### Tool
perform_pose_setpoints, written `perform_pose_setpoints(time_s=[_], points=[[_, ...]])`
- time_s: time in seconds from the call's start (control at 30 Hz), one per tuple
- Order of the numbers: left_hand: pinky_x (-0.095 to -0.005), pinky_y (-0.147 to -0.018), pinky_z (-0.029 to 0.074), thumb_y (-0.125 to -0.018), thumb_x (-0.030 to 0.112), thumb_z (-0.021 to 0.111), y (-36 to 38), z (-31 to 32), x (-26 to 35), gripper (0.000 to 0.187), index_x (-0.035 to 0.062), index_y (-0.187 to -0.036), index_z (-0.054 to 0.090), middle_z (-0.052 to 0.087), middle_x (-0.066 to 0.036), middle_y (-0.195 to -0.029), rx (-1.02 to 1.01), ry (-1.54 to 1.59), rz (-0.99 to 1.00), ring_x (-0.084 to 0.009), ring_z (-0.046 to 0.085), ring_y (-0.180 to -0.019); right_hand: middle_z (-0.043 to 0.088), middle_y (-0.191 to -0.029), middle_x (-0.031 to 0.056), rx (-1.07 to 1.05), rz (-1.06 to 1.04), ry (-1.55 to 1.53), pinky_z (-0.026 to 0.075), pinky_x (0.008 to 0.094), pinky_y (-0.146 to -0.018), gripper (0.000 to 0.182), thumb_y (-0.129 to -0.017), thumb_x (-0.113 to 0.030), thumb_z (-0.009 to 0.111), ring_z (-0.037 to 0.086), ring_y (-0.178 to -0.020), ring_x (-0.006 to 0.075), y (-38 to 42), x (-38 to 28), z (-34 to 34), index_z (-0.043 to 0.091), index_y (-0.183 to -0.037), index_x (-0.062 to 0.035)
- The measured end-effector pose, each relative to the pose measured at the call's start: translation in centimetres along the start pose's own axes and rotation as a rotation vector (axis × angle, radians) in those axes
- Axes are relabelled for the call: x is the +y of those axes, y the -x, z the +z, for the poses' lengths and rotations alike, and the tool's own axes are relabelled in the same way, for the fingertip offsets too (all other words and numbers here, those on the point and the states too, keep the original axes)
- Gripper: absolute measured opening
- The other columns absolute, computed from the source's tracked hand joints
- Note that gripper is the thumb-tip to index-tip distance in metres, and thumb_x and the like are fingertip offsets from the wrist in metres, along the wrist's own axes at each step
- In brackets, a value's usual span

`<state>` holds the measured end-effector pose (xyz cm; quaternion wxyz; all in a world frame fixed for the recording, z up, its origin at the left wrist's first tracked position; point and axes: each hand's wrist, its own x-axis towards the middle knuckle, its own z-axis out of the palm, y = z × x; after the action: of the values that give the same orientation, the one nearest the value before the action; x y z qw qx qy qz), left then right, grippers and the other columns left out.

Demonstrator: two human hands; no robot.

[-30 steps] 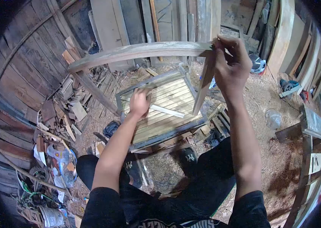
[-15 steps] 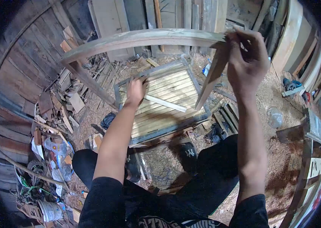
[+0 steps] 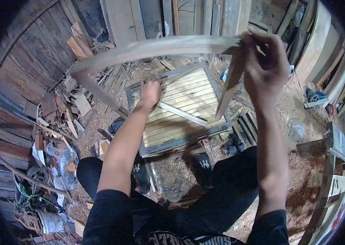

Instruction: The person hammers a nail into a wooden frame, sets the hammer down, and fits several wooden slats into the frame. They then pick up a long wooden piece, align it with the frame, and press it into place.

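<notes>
A wooden frame (image 3: 156, 48) with a long bar and two side pieces stands raised above a slatted panel (image 3: 180, 98). My right hand (image 3: 265, 67) is closed round the frame's upper right corner. Over the panel's upper left part, my left hand (image 3: 152, 92) is closed on something I cannot make out, its fingers partly blurred. A pale wooden strip (image 3: 182, 114) lies slantwise across the slats, its upper end near my left hand. The long bar looks smeared by motion.
Wood scraps (image 3: 74, 106) are heaped at the left, with a white bucket (image 3: 52, 221) below. Boards lean along the back wall. A blue power tool (image 3: 313, 95) and a plastic bag (image 3: 296, 129) lie on the shavings at the right, near a wooden trestle (image 3: 342, 147).
The frame's left end has shifted slightly right and down in view. My left hand and the panel appear a little further right.
</notes>
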<state>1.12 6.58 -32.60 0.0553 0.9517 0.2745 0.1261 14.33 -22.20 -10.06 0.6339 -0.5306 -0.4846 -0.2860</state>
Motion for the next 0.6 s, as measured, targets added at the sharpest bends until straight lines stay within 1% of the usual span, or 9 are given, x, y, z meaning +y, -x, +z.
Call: perform_pose_setpoints(time_s=[0.03,0.1,0.13,0.17,0.2,0.27,0.33,0.43,0.6], points=[[-0.0517,-0.098,0.054,-0.095,0.025,0.073,0.1,0.1,0.1,0.031,0.0117,-0.123,0.077,0.075,-0.023,-0.116,-0.011,0.021,-0.032,-0.0428,0.071,-0.110,0.078,-0.103,0.0109,-0.033,0.015,0.052,0.065,0.0313,-0.084,0.016,-0.093,0.005,0.076,0.077,-0.095,0.0151,0.1,-0.5,0.6,0.069,-0.106,0.0013],[-0.0518,-0.096,0.054,-0.096,0.025,0.073,0.6,-0.3,-0.1,0.032,0.0108,-0.124,0.077,0.075,-0.024,-0.115,-0.024,0.037,-0.062,-0.0435,0.072,-0.108,0.078,-0.103,0.0136,-0.070,-0.066,0.058,0.066,0.0315,-0.083,0.016,-0.092,0.006,0.076,0.079,-0.094,0.0179,0.1,-1.2,2.1,0.068,-0.105,0.0015],[-0.0524,-0.095,0.056,-0.095,0.024,0.074,1.1,-0.7,-0.2,0.030,0.0105,-0.122,0.077,0.076,-0.023,-0.114,-0.030,0.130,-0.081,-0.0432,0.072,-0.108,0.078,-0.102,0.0137,-0.068,-0.018,-0.002,0.066,0.0319,-0.081,0.017,-0.091,0.007,0.076,0.079,-0.092,0.0193,0.3,-1.3,2.8,0.068,-0.105,0.0010],[-0.0530,-0.094,0.057,-0.095,0.024,0.075,1.6,-1.1,-0.3,0.029,0.0103,-0.121,0.077,0.076,-0.022,-0.113,-0.036,0.226,-0.101,-0.0429,0.073,-0.107,0.078,-0.102,0.0137,-0.069,-0.018,-0.004,0.066,0.0319,-0.081,0.017,-0.091,0.007,0.076,0.079,-0.092,0.0193,0.4,-1.3,3.1,0.068,-0.105,0.0010],[-0.0530,-0.094,0.057,-0.095,0.024,0.075,2.0,-1.5,-0.5,0.029,0.0103,-0.121,0.077,0.076,-0.022,-0.113,-0.033,0.228,-0.104,-0.0429,0.073,-0.107,0.078,-0.102,0.0138,-0.075,-0.019,0.017,0.066,0.0319,-0.080,0.017,-0.091,0.007,0.076,0.079,-0.091,0.0195,0.4,-1.2,3.4,0.068,-0.104,0.0013],[-0.0514,-0.099,0.055,-0.097,0.030,0.075,2.7,-2.4,-0.9,0.037,0.0089,-0.128,0.075,0.073,-0.024,-0.124,-0.080,0.210,-0.095,-0.0439,0.069,-0.116,0.077,-0.101,0.0139,-0.087,-0.025,0.034,0.066,0.0318,-0.079,0.016,-0.091,0.007,0.076,0.079,-0.090,0.0196,0.4,-1.2,4.1,0.068,-0.104,0.0017],[-0.0513,-0.099,0.055,-0.097,0.030,0.075,3.1,-2.7,-1.2,0.037,0.0090,-0.128,0.075,0.073,-0.024,-0.124,-0.065,0.219,-0.087,-0.0439,0.069,-0.116,0.078,-0.101,0.0142,-0.074,0.025,-0.024,0.065,0.0319,-0.078,0.016,-0.091,0.007,0.076,0.080,-0.090,0.0210,0.4,-1.2,4.5,0.067,-0.103,0.0018],[-0.0512,-0.099,0.055,-0.097,0.029,0.075,3.3,-2.8,-1.3,0.036,0.0088,-0.128,0.075,0.073,-0.024,-0.123,-0.054,0.220,-0.081,-0.0438,0.069,-0.116,0.078,-0.101,0.0145,-0.067,-0.007,0.025,0.065,0.0321,-0.077,0.015,-0.091,0.006,0.077,0.080,-0.091,0.0225,0.5,-0.8,4.5,0.067,-0.102,0.0021],[-0.0512,-0.099,0.055,-0.099,0.025,0.072,3.6,-2.7,-1.2,0.033,0.0071,-0.126,0.074,0.074,-0.023,-0.122,-0.074,0.214,-0.064,-0.0440,0.069,-0.116,0.078,-0.101,0.0147,-0.069,-0.011,0.017,0.065,0.0325,-0.077,0.017,-0.090,0.007,0.077,0.081,-0.092,0.0234,0.6,-1.0,3.9,0.067,-0.102,0.0021]])
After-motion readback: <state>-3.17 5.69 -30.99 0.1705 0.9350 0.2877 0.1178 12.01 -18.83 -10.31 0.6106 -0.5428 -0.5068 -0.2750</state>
